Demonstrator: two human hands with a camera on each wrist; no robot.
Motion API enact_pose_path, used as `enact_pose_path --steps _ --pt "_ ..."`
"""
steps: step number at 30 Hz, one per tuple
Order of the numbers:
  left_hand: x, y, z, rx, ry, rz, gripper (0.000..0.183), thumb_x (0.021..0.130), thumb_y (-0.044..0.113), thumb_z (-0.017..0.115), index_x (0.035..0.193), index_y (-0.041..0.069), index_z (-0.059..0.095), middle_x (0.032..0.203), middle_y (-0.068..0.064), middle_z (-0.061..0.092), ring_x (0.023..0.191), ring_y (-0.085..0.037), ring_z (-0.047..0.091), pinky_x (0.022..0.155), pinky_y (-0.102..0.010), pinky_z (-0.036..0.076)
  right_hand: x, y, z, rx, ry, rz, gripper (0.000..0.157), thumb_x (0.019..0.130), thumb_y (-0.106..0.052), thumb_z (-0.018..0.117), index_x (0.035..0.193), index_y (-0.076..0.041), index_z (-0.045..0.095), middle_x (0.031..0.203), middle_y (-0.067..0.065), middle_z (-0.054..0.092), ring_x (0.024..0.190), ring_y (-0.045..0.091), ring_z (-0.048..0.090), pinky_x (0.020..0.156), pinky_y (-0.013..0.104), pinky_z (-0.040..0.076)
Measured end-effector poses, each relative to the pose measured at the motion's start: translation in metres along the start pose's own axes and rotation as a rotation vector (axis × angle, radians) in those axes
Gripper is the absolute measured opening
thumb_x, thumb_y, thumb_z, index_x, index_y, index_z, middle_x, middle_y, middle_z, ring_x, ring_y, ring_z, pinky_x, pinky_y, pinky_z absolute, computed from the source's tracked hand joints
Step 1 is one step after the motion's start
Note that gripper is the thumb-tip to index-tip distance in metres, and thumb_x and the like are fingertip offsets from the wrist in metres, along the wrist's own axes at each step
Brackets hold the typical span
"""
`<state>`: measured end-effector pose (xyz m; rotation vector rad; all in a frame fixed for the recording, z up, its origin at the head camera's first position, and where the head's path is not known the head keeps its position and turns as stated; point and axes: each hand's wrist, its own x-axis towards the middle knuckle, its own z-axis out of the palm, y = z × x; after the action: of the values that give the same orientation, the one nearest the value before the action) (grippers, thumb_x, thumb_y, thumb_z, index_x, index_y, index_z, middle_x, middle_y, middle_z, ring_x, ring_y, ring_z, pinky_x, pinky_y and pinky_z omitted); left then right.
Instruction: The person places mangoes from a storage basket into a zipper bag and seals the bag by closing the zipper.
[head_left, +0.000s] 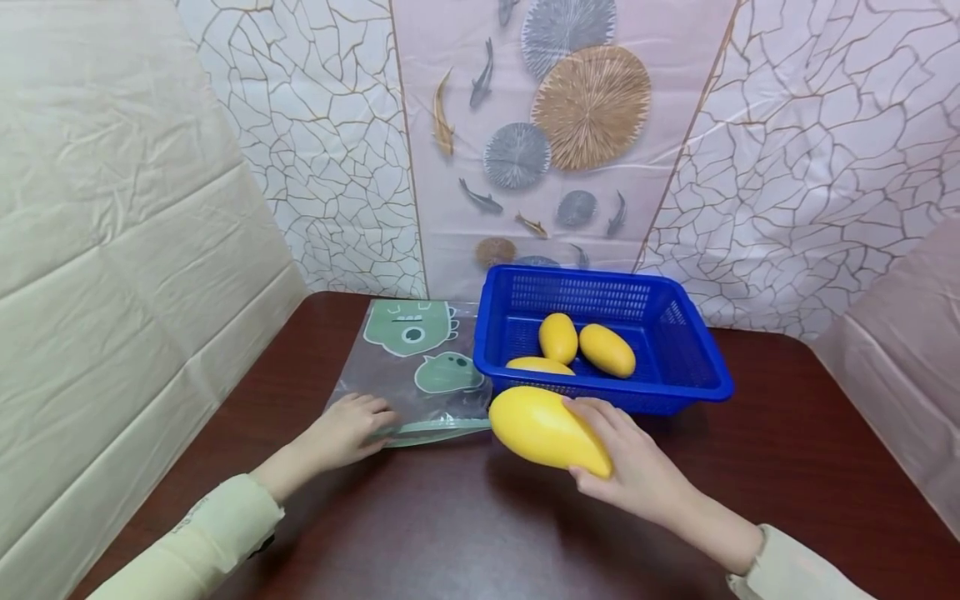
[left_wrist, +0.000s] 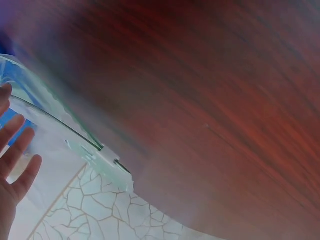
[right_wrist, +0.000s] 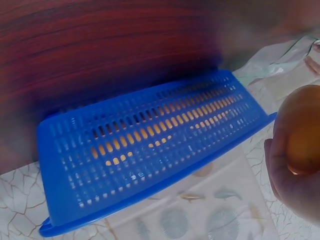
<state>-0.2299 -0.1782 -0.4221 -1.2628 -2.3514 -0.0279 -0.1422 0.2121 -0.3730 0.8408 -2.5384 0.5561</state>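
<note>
My right hand (head_left: 637, 467) grips a yellow mango (head_left: 543, 427) by its narrow end, holding it up in front of the basket. The right wrist view shows part of that mango (right_wrist: 305, 130) at the right edge, in the hand. At the left, my left hand (head_left: 351, 432) rests by the near left corner of a clear zip bag (head_left: 412, 387) with green dinosaur prints. Its fingers (left_wrist: 17, 150) look extended beside the bag's mouth in the left wrist view. The bag lies flat, its zip edge towards me and slightly parted.
Behind the held mango stands a blue plastic basket (head_left: 697, 379) with several slotted walls; 3 yellow mangoes (head_left: 607, 350) lie inside. The basket's left side adjoins the bag. Everything is on a dark brown table (head_left: 465, 533), backed by a patterned cloth (head_left: 337, 150).
</note>
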Motion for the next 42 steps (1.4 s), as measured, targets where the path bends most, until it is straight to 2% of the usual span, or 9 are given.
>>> enact_pose_path --steps 7,13,20,27,34,42 --pt "-0.007 -0.004 0.0 0.068 0.047 -0.066 0.024 0.066 0.025 0.081 0.081 0.016 0.064 0.075 0.004 0.062 0.074 -0.017 0.062 0.071 -0.036 0.05 0.002 -0.005 0.007 0.006 -0.049 0.012 0.075 0.071 -0.026 0.075 0.138 -0.015 0.044 0.125 0.006 0.053 0.108 0.021 0.054 0.082 0.041 0.051" --pt "-0.014 -0.006 0.0 0.118 0.021 -0.114 0.029 0.063 0.031 0.082 0.08 0.015 0.065 0.074 0.003 0.063 0.075 -0.018 0.063 0.072 -0.037 0.05 0.004 -0.01 0.013 0.01 -0.077 0.012 0.074 0.07 -0.028 0.075 0.137 -0.016 0.046 0.126 0.005 0.053 0.108 0.019 0.054 0.082 0.039 0.051" --pt "-0.021 -0.008 -0.001 0.123 0.015 -0.093 0.024 0.064 0.022 0.081 0.072 0.016 0.059 0.067 0.004 0.059 0.069 -0.017 0.062 0.067 -0.036 0.049 0.003 -0.013 0.021 0.013 -0.105 0.003 0.074 0.071 -0.029 0.074 0.138 -0.016 0.045 0.125 0.006 0.053 0.106 0.02 0.054 0.082 0.039 0.052" --pt "-0.019 -0.009 0.001 0.1 0.018 -0.092 0.015 0.068 0.011 0.075 0.071 0.016 0.061 0.066 0.005 0.061 0.064 -0.015 0.061 0.062 -0.034 0.047 0.006 -0.016 0.025 0.007 -0.114 -0.005 0.073 0.072 -0.029 0.072 0.138 -0.015 0.045 0.125 0.007 0.053 0.106 0.021 0.055 0.082 0.04 0.051" --pt "-0.014 -0.008 0.0 0.053 0.072 -0.079 0.016 0.069 0.007 0.075 0.071 0.015 0.062 0.064 0.006 0.06 0.059 -0.013 0.059 0.057 -0.031 0.047 0.009 -0.021 0.027 -0.006 -0.158 0.0 0.071 0.076 -0.03 0.071 0.139 -0.014 0.043 0.13 0.012 0.052 0.11 0.025 0.055 0.085 0.042 0.052" --pt "-0.004 -0.008 -0.003 0.028 0.12 -0.061 0.018 0.068 0.006 0.075 0.069 0.016 0.059 0.06 0.007 0.054 0.052 -0.013 0.055 0.047 -0.026 0.042 0.014 -0.026 0.03 0.003 -0.165 0.005 0.071 0.075 -0.031 0.071 0.138 -0.013 0.044 0.132 0.013 0.052 0.112 0.025 0.054 0.087 0.042 0.051"
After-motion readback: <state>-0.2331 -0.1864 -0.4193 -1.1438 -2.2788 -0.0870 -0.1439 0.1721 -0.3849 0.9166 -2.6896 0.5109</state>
